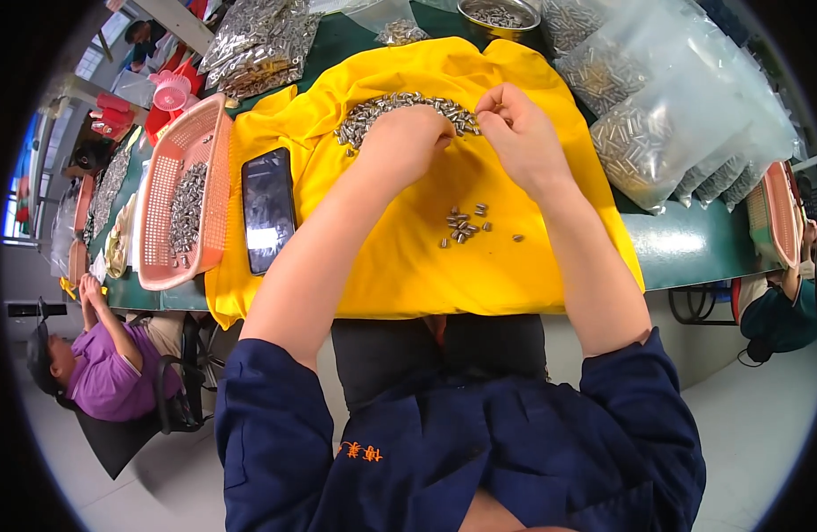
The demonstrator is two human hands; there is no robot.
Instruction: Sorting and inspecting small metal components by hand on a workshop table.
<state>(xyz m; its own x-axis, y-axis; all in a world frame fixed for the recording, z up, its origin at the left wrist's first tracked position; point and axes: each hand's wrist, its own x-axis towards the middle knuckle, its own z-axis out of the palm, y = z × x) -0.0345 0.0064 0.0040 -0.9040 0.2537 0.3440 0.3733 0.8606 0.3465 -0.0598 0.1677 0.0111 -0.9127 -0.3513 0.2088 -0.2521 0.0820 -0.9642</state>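
A pile of small silvery metal cylinders (362,120) lies on a yellow cloth (373,257) spread over the table. My left hand (406,142) rests at the near side of the pile, its fingers curled together and partly hidden behind the knuckles. Just right of the pile, my right hand (521,137) holds thumb and fingers pinched together. Whatever either hand grips is too small or covered to make out. Closer to me, between my forearms, several loose metal cylinders (461,226) form a small scattered group on the cloth.
Left of the cloth's middle lies a black phone (268,211), beside a pink basket (151,222) part-filled with metal pieces. Clear bags of metal parts (634,133) crowd the right; more bags (262,44) and a metal bowl (500,27) stand at the back. People sit at both sides.
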